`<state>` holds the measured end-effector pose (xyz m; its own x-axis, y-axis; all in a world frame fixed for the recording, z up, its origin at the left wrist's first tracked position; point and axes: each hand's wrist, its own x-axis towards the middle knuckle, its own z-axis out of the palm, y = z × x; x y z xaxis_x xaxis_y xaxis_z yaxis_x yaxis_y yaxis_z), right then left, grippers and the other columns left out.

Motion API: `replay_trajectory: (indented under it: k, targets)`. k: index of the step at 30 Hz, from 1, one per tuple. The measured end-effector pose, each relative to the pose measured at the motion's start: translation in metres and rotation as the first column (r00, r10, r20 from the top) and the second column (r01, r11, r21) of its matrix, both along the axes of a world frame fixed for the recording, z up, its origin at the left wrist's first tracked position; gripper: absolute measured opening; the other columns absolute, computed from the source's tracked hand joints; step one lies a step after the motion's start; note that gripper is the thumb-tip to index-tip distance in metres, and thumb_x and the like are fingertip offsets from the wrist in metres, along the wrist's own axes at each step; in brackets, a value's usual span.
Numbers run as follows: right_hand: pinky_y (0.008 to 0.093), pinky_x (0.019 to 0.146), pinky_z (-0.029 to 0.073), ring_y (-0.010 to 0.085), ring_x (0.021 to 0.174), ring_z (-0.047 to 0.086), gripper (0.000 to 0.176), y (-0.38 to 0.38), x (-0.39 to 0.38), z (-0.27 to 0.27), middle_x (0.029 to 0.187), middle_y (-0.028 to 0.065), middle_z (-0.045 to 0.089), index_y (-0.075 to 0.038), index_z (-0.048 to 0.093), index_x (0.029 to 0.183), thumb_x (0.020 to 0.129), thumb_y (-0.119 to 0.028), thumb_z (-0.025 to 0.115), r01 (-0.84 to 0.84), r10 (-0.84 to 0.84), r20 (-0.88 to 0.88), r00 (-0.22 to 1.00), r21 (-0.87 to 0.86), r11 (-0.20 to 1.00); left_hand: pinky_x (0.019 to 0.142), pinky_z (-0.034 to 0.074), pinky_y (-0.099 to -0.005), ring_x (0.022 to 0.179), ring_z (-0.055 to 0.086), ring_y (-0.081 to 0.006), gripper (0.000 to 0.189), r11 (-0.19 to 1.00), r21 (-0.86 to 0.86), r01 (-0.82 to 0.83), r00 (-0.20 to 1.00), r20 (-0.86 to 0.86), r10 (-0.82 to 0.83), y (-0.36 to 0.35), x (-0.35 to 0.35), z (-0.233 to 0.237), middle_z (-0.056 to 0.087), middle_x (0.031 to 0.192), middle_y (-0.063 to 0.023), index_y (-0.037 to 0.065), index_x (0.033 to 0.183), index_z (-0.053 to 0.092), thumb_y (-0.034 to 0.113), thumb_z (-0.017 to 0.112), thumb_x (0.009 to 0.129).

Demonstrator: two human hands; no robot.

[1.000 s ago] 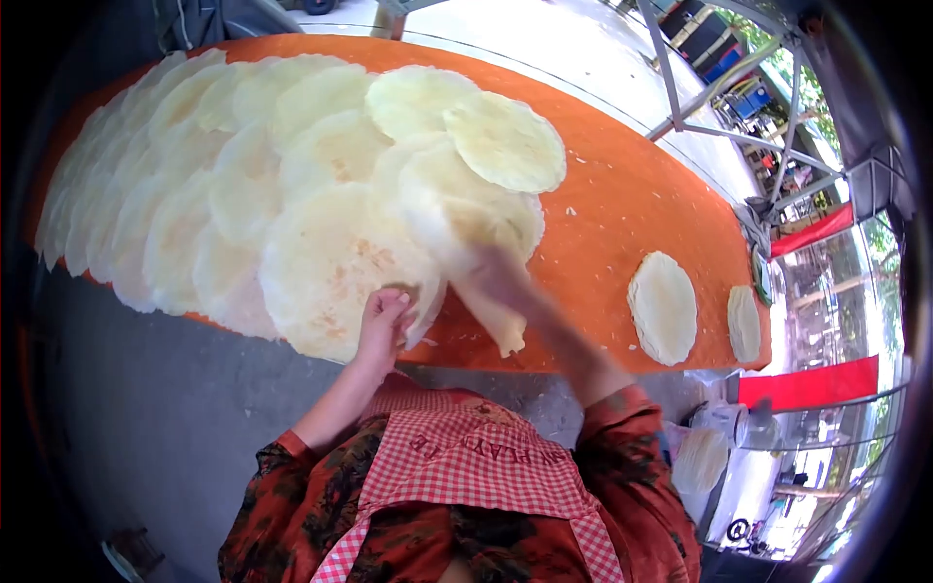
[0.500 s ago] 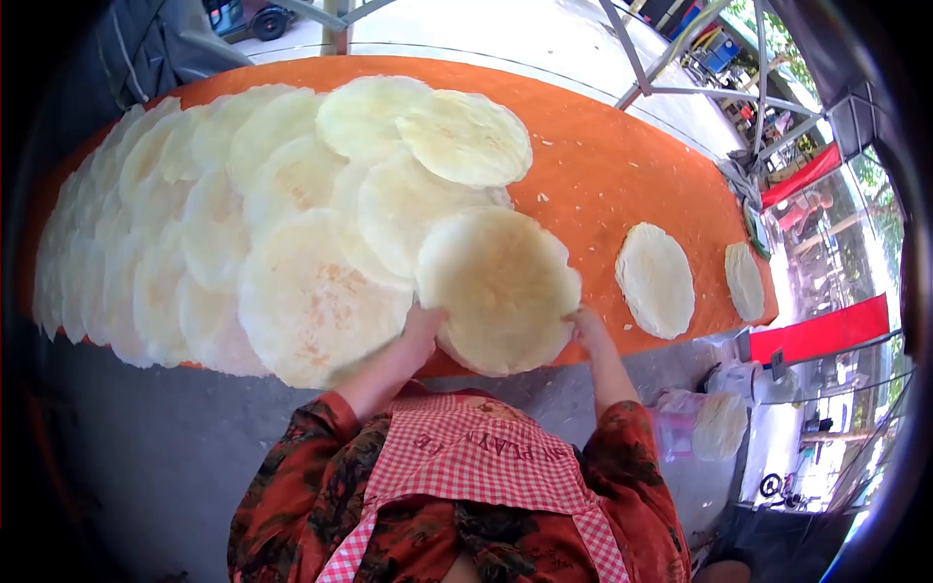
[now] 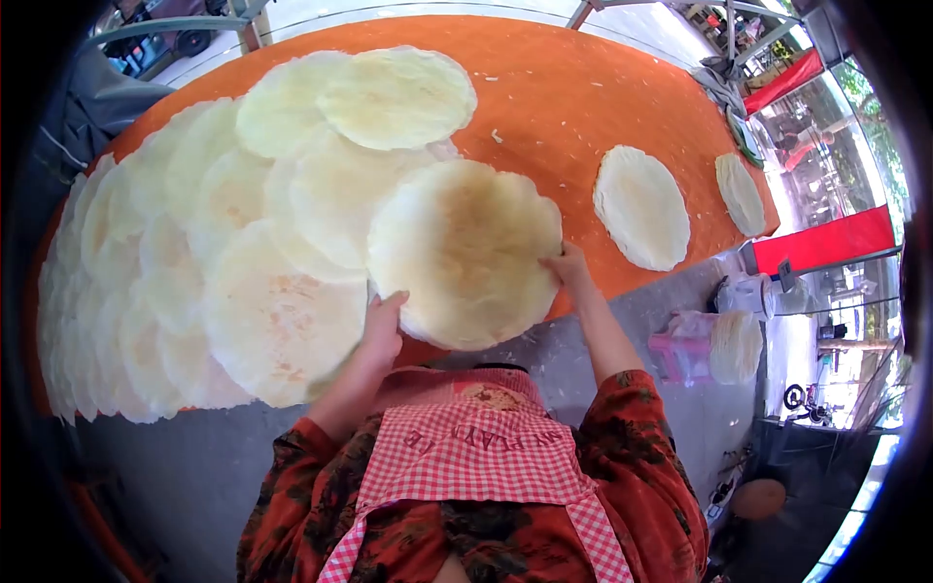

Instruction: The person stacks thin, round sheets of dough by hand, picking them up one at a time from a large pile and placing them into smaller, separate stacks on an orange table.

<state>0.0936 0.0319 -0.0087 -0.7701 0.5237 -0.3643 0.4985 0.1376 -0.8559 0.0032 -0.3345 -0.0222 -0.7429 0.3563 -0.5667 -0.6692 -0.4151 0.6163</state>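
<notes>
Between my two hands is a large, thin, round flatbread [image 3: 471,255], pale with a brownish shaded middle and a wavy rim. My left hand [image 3: 384,328] pinches its lower left edge, thumb on top. At its right edge my right hand [image 3: 568,270] grips the rim with the fingers partly hidden. The held flatbread overlaps other pale flatbreads [image 3: 282,325] in the view and looks raised toward me. Many of these lie in overlapping rows over the left side of the orange table [image 3: 544,107]. One near the front has browned flakes on it.
Two smaller, thicker-looking rounds, one nearer [image 3: 641,209] and one at the far right [image 3: 741,194], lie apart on the table. Crumbs dot the orange surface. Right of my arm, below the table edge, stand a pink container [image 3: 677,348] and a pale stack [image 3: 736,347].
The held flatbread appears larger and closer, and its rim has risen in the view with both hands still on it. My view has shifted, so the table sits differently in frame.
</notes>
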Motion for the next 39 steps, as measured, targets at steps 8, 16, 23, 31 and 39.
replay_trajectory:
  k: [8,16,23,31,39]
  targets:
    - [0.0363,0.07,0.054,0.0218,0.081,0.066,0.03,0.097,-0.009,0.056,0.092,0.0091,0.068,0.0,0.063,0.106,0.084,-0.02,0.066,0.038,-0.017,0.06,0.998,-0.357,0.933,0.097,0.048,-0.0451,0.109,0.058,-0.0315,0.032,0.974,0.217,0.067,0.965,0.235,-0.119,0.076,0.058,0.01,0.059,0.117,-0.0191,-0.008,0.119,0.05,0.002,0.055,0.088]
    - [0.043,0.083,0.054,0.0292,0.097,0.066,0.04,0.109,0.019,-0.016,0.11,0.0166,0.065,0.005,0.056,0.117,0.087,-0.02,0.063,-0.051,-0.099,-0.141,0.985,-0.789,0.612,0.093,0.05,-0.0462,0.106,0.061,-0.0307,0.041,0.997,-0.069,-0.039,0.982,0.183,0.051,0.104,0.077,0.015,0.061,0.118,-0.0171,-0.005,0.125,0.048,0.001,0.056,0.086]
    - [0.0356,0.09,0.048,0.0244,0.105,0.061,0.049,0.105,0.014,-0.017,0.117,0.0159,0.062,0.006,0.051,0.126,0.087,-0.02,0.065,-0.06,-0.13,-0.231,0.964,-0.667,0.742,0.086,0.052,-0.0436,0.103,0.062,-0.028,0.038,0.979,-0.153,-0.133,0.985,0.091,0.148,0.131,0.1,-0.007,0.063,0.116,-0.0139,-0.004,0.125,0.05,0.012,0.055,0.091]
    - [0.0332,0.077,0.053,0.0224,0.089,0.065,0.04,0.098,0.012,-0.044,0.103,0.0157,0.065,0.005,0.056,0.111,0.079,-0.012,0.072,0.033,-0.103,-0.243,0.965,-0.275,0.961,0.084,0.054,-0.0419,0.101,0.063,-0.0305,0.043,0.871,-0.448,-0.204,0.979,-0.106,0.175,0.128,0.069,-0.001,0.06,0.116,-0.0196,-0.006,0.123,0.049,0.005,0.063,0.084]
    - [0.035,0.083,0.051,0.0228,0.092,0.065,0.039,0.094,0.019,-0.007,0.106,0.0135,0.066,0.005,0.058,0.117,0.079,-0.002,0.065,-0.157,0.007,-0.296,0.955,-0.483,0.862,0.094,0.051,-0.0424,0.108,0.06,-0.0294,0.047,0.952,-0.18,-0.249,0.96,0.083,0.267,0.112,0.053,0.014,0.06,0.121,-0.0162,-0.004,0.128,0.049,0.006,0.063,0.084]
